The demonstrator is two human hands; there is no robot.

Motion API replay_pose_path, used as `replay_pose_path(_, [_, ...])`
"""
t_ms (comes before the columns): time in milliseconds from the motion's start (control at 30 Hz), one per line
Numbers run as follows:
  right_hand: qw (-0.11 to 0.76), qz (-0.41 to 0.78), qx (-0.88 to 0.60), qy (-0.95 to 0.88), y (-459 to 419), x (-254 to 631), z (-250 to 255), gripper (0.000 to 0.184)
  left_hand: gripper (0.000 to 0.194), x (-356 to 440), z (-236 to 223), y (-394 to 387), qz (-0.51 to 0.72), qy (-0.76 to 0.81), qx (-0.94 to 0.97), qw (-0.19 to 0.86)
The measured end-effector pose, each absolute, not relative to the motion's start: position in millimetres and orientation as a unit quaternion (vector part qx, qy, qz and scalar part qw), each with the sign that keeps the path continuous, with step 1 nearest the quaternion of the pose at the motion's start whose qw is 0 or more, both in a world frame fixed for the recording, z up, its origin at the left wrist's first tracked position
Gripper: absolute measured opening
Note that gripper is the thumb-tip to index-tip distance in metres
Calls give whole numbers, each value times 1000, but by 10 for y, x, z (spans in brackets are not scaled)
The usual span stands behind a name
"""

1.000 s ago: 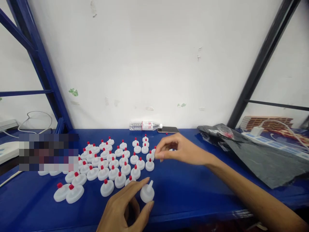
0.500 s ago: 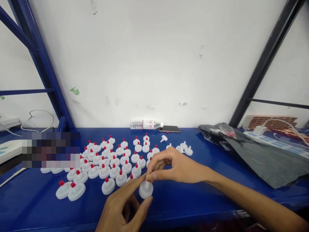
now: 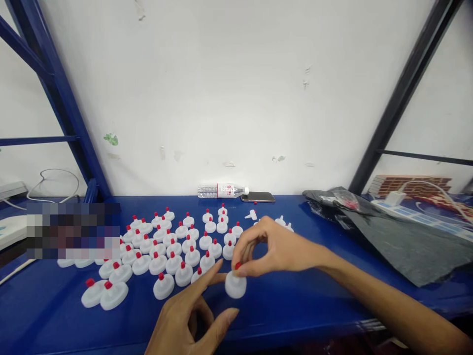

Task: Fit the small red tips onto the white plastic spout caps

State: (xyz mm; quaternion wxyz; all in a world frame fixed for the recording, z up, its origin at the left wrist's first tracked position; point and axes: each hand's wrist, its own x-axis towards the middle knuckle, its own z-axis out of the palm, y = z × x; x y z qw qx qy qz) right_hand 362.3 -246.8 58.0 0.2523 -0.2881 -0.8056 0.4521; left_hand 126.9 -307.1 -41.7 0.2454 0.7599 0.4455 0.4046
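My right hand (image 3: 275, 249) pinches the red tip of a white nozzle cap (image 3: 235, 284) and holds it just above the blue shelf (image 3: 295, 301). Below it, my left hand (image 3: 192, 318) has its thumb and forefinger spread apart, close to the cap but not gripping it. Several white caps with red tips (image 3: 173, 246) stand in rows to the left. A few white caps without red tips (image 3: 252, 215) lie behind my right hand.
A water bottle (image 3: 221, 191) and a phone (image 3: 257, 197) lie against the white wall. A black plastic bag (image 3: 399, 236) and a power strip with a charger (image 3: 406, 207) sit at the right. Blue shelf posts rise on the left, a dark post on the right.
My right hand came down from the far caps to the cap at my left hand, put a red tip on it, and lifted it slightly right. My left hand let go.
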Motion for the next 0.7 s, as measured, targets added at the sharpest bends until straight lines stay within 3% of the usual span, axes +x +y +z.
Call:
replay_pose_path(267, [204,289,-408,-842,-2174,3834,511,6,36,1321,-349,-3129,430,441,743,260])
replay_pose_path(367, [184,294,-430,-833,-2131,3787,412,15,35,1303,-365,-3116,416,433,752,270])
replay_pose_path(467, [192,279,-430,-837,-2123,3794,465,40,33,1300,-378,-3109,431,438,742,268])
replay_pose_path(600, [262,145,-477,-826,-2059,3946,618,31,31,1327,-382,-3120,447,437,734,264])
replay_pose_path(700, [235,57,-514,-823,-1938,4093,603,30,29,1346,-382,-3134,466,445,722,253])
